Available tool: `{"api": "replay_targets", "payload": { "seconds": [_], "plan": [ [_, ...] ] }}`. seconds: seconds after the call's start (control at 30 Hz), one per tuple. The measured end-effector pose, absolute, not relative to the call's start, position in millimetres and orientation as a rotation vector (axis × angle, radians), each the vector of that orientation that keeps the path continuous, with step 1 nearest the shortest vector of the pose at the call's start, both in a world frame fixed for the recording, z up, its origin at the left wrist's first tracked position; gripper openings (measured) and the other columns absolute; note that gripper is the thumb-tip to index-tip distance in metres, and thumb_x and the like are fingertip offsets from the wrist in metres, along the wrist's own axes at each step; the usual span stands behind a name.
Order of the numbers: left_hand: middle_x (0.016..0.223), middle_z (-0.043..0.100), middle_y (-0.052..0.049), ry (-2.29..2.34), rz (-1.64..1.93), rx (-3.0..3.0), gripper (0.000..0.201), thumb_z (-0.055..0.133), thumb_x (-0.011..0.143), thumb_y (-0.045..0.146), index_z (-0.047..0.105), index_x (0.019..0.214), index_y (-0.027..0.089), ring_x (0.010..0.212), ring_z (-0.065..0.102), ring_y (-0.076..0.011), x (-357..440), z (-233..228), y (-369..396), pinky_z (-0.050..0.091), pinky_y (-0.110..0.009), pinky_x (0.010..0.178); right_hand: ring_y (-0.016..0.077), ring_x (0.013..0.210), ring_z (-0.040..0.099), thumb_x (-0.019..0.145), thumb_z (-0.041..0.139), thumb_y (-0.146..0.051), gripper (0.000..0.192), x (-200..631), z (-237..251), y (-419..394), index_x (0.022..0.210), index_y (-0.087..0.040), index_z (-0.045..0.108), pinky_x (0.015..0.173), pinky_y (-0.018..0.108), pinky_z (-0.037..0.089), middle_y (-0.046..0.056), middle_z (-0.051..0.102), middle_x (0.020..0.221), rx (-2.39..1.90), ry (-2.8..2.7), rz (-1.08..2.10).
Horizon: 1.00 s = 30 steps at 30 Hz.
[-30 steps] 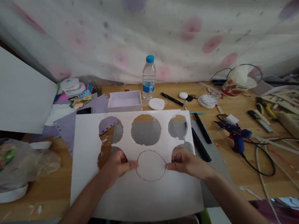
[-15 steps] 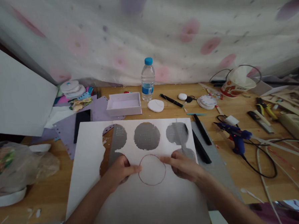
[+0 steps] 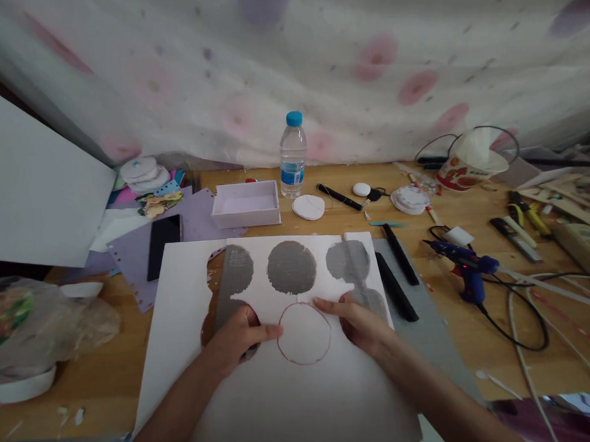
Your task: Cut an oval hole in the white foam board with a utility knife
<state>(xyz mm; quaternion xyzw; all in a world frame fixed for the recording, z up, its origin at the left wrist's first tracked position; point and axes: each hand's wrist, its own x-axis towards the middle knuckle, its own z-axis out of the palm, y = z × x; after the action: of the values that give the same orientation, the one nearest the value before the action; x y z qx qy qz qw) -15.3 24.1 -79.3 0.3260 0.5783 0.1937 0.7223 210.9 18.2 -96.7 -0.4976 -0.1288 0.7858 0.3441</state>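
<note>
Head camera view looked down on a wooden table [image 3: 479, 343] set against a pale curtain [image 3: 316, 61] printed with pink blots. A large white foam sheet [image 3: 285, 406] lay flat across the near middle of the table, over a grey cutting mat [image 3: 429, 332]. 3 round holes [image 3: 291, 267] were cut along its far edge, and more ragged openings showed at its left and right sides. A circle drawn in dark red [image 3: 304, 333] sat uncut on the sheet, just below the middle hole.

Both hands rested on the sheet, 1 on each side of the circle. The left hand [image 3: 239, 335] lay curled with its fingers together, its fingertip touching the circle's left edge. The right hand [image 3: 360, 323] pressed down with its fingers laid flat and slightly spread, touching the circle's upper right edge. Neither hand clasped anything.

A white board [image 3: 31, 188] leaned at the far left, with a clear plastic bag [image 3: 38, 327] below it. A blue glue gun [image 3: 468, 268] with a black cord lay to the right. 2 black strips [image 3: 397, 281] lay just beside the sheet's right edge. A shallow white box [image 3: 246, 204], a water bottle [image 3: 291, 154] with a blue cap and a black phone [image 3: 162, 244] stood farther back.
</note>
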Motion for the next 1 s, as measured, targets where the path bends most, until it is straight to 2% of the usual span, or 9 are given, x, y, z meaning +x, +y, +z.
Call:
{"api": "replay_targets", "payload": {
  "seconds": [0.07,0.17,0.27,0.4,0.53,0.7,0.77,0.87,1.0],
  "plan": [
    [0.069,0.066,0.001,1.265,0.413,0.749,0.052,0.087,0.051,0.049,0.063,0.085,0.016,0.057,0.058,-0.0125,-17.1,-83.1,26.7,0.04,-0.021,0.051,0.018,0.06,0.063,0.063,0.087,-0.041,0.034,212.8,-97.9,18.3,0.073,-0.02,0.062,0.059,0.03,0.052,0.004,0.069,0.068,-1.39,-0.421,2.019],
    [0.06,0.061,0.004,1.3,0.386,0.789,0.048,0.087,0.053,0.046,0.062,0.08,0.016,0.053,0.056,-0.0118,-21.1,-84.3,32.6,0.038,-0.021,0.048,0.0104,0.044,0.044,0.064,0.082,-0.057,0.047,215.5,-100.0,21.5,0.06,-0.022,0.05,0.042,0.025,0.033,-0.004,0.051,0.05,-1.636,-0.675,1.879],
    [0.069,0.066,0.001,1.206,0.331,0.872,0.044,0.086,0.057,0.042,0.062,0.083,0.016,0.069,0.066,-0.0171,-24.4,-80.7,38.1,0.048,-0.024,0.061,0.008,0.041,0.029,0.069,0.071,-0.068,0.057,217.3,-100.2,29.3,0.054,-0.024,0.038,0.041,0.025,0.019,-0.007,0.033,0.045,-1.876,-1.038,1.594],
    [0.086,0.071,-0.003,1.189,0.264,1.136,0.043,0.073,0.066,0.049,0.063,0.092,0.016,0.091,0.069,-0.0241,-26.0,-80.4,40.4,0.051,-0.031,0.076,0.0121,0.048,0.039,0.083,0.053,-0.068,0.056,218.6,-92.2,35.7,0.054,-0.024,0.035,0.047,0.027,0.023,-0.001,0.041,0.05,-2.008,-1.639,1.163],
    [0.076,0.066,-0.001,1.422,0.288,1.307,0.035,0.066,0.068,0.05,0.058,0.079,0.018,0.078,0.066,-0.0225,-25.1,-89.2,38.7,0.047,-0.03,0.066,0.0166,0.058,0.05,0.095,0.046,-0.049,0.037,219.9,-81.5,25.6,0.071,-0.021,0.045,0.054,0.029,0.025,0.004,0.058,0.065,-1.843,-2.125,0.872],
    [0.06,0.055,0.003,1.636,0.298,1.486,0.031,0.065,0.07,0.045,0.048,0.062,0.021,0.064,0.058,-0.0193,-17.5,-87.6,34.4,0.039,-0.029,0.06,0.015,0.057,0.049,0.091,0.057,-0.032,0.023,229.0,-83.3,18.0,0.075,-0.022,0.044,0.053,0.027,0.028,0.0,0.057,0.066,-1.745,-2.142,0.9],
    [0.069,0.062,0.0,1.695,0.365,1.581,0.025,0.062,0.077,0.043,0.056,0.072,0.02,0.07,0.062,-0.0214,-14.8,-74.1,30.6,0.042,-0.031,0.064,0.014,0.055,0.048,0.091,0.059,-0.034,0.027,237.7,-79.4,22.2,0.072,-0.023,0.042,0.052,0.026,0.031,-0.002,0.052,0.062,-1.681,-2.055,0.888],
    [0.103,0.071,-0.004,1.655,0.779,1.965,0.023,0.053,0.091,0.032,0.062,0.108,0.02,0.096,0.067,-0.0218,-18.3,-37.6,18.7,0.049,-0.036,0.084,0.0134,0.055,0.048,0.09,0.059,-0.042,0.031,253.0,-61.2,32.6,0.072,-0.023,0.043,0.052,0.026,0.037,-0.004,0.049,0.061,-1.555,-1.899,0.777],
    [0.133,0.06,0.0,1.445,1.186,2.404,0.043,0.054,0.091,0.017,0.052,0.132,0.031,0.12,0.058,-0.0201,-39.2,14.7,-9.4,0.046,-0.038,0.103,0.0149,0.059,0.055,0.086,0.067,-0.044,0.031,266.1,-39.7,47.7,0.074,-0.022,0.049,0.054,0.026,0.042,-0.002,0.057,0.065,-1.484,-1.739,0.384]
  ]
}}
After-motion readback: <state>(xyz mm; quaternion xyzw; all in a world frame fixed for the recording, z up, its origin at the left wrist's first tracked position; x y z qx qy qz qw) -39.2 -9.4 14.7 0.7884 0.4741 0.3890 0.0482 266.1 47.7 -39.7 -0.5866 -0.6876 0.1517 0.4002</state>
